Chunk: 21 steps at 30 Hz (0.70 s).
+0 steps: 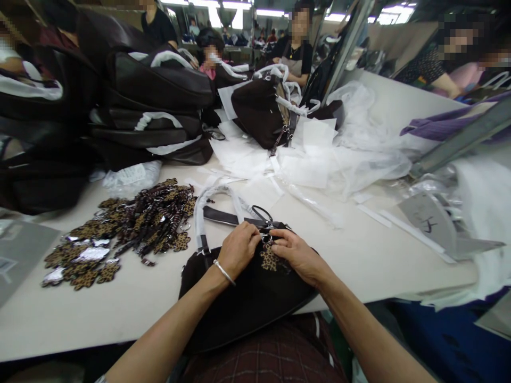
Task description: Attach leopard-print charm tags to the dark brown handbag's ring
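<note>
A dark handbag lies at the table's front edge, partly over my lap, its handle wrapped in white paper. Near the bag's top, a leopard-print charm hangs from a metal ring. My left hand, with a silver bangle on its wrist, pinches the hardware just left of the ring. From the right, my right hand is closed with thumb and forefinger on the charm's clasp. The exact grip of the fingertips is small and partly hidden. A black strap loop stands up behind my fingers.
A pile of leopard-print charms lies to the left. Stacked dark bags fill the back left. Another bag stands among white paper sheets and plastic. A metal post rises at right; co-workers are beyond.
</note>
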### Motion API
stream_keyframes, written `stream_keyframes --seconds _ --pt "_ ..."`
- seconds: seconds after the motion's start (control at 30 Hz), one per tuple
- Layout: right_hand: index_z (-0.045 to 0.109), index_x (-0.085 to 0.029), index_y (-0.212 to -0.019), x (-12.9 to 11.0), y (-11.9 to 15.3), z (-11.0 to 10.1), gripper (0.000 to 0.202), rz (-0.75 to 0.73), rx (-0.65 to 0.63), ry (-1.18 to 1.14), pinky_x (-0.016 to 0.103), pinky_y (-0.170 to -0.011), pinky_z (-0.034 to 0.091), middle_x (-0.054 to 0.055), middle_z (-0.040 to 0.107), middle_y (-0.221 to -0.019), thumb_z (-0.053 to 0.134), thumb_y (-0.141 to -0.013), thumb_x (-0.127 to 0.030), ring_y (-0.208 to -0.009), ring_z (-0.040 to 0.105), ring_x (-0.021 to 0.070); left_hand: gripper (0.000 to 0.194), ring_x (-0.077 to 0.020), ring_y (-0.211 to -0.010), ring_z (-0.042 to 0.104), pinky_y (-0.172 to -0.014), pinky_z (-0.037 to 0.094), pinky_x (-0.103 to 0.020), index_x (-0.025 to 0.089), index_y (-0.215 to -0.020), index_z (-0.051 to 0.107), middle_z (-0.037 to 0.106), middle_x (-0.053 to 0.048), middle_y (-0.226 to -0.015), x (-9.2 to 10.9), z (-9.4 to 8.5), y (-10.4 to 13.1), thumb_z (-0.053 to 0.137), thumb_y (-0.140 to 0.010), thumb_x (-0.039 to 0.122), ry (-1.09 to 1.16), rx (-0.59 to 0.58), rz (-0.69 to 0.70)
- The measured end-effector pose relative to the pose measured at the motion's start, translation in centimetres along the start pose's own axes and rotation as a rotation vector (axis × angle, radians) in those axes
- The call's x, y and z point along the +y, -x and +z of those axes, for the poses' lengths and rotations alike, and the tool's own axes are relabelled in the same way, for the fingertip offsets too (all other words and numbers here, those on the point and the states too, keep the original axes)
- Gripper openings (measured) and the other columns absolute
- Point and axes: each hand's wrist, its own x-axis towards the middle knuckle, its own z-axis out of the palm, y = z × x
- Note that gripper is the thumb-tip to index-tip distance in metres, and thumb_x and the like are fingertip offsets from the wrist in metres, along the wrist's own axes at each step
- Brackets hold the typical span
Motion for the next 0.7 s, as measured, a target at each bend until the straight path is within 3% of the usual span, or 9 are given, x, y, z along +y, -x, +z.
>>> stream_keyframes --seconds 0.13,0.2,0.33,0.43,0.53,0.63,0.7 --pt "0.046 -0.017 -0.123 0.5 1.0 0.5 0.053 -0.03 0.051 0.078 0.028 -0.068 0.05 0.003 0.07 -0.088 0.064 -0.074 -0.021 -0.074 0.066 0.0164 0.017 -0.0211 -0.09 0.053 -0.085 0.04 -0.036 0.019 -0.081 0.058 0.059 -0.005 -0.087 1.0 -0.3 1.5 0.048 -0.091 0.028 -0.05 0.063 -0.052" --pt "0.046 -0.019 -0.122 0.8 1.1 0.8 0.049 -0.084 0.106 0.227 0.027 -0.067 0.05 0.003 0.071 -0.088 0.062 -0.076 -0.019 -0.073 0.066 0.0165 0.023 -0.0208 -0.086 0.054 -0.081 0.041 -0.036 0.018 -0.078 0.059 0.06 -0.005 -0.083 0.9 -0.1 1.7 0.048 -0.091 0.032 0.091 -0.032 -0.152" --pt "0.049 -0.018 -0.117 0.8 2.0 2.7 0.039 -0.225 0.173 0.687 0.03 -0.073 0.05 0.008 0.072 -0.092 0.06 -0.08 -0.014 -0.082 0.068 0.0216 0.033 -0.0159 -0.073 0.057 -0.066 0.043 -0.027 0.016 -0.083 0.062 0.063 -0.003 -0.079 0.4 1.6 1.5 0.052 -0.087 0.047 0.857 -0.369 -0.512" --pt "0.05 -0.015 -0.122 -0.2 2.8 3.5 0.044 -0.271 0.119 1.064 0.034 -0.072 0.05 0.014 0.071 -0.099 0.064 -0.08 -0.018 -0.087 0.069 0.0287 0.032 -0.0104 -0.061 0.055 -0.06 0.042 -0.021 0.013 -0.078 0.061 0.062 -0.001 -0.069 0.3 2.9 1.2 0.07 -0.074 0.044 1.26 -0.367 -0.706" --pt "0.058 -0.021 -0.114 -1.1 3.6 1.3 0.029 -0.329 0.117 1.112 0.034 -0.07 0.051 0.009 0.073 -0.089 0.059 -0.085 -0.028 -0.08 0.07 0.0275 0.032 -0.011 -0.061 0.059 -0.062 0.046 -0.022 0.013 -0.078 0.061 0.065 -0.002 -0.069 0.5 3.5 1.3 0.078 -0.066 0.036 1.406 -0.272 -0.748" --pt "0.065 -0.028 -0.101 -0.6 3.2 -3.8 0.024 -0.407 0.432 0.954 0.036 -0.077 0.052 0.007 0.073 -0.098 0.046 -0.089 -0.037 -0.089 0.069 0.0255 0.027 -0.0146 -0.059 0.062 -0.062 0.052 -0.028 0.016 -0.077 0.058 0.062 0.0 -0.061 0.1 4.3 1.1 0.075 -0.066 0.033 1.446 -0.245 -0.852" --pt "0.068 -0.029 -0.096 0.5 2.1 -6.8 0.028 -0.429 0.546 0.879 0.042 -0.083 0.053 0.01 0.071 -0.107 0.055 -0.077 -0.045 -0.102 0.065 0.0312 0.02 -0.0125 -0.047 0.055 -0.053 0.05 -0.026 0.017 -0.07 0.055 0.054 0.003 -0.05 -0.5 4.9 0.1 0.07 -0.065 0.031 1.381 -0.211 -0.91"
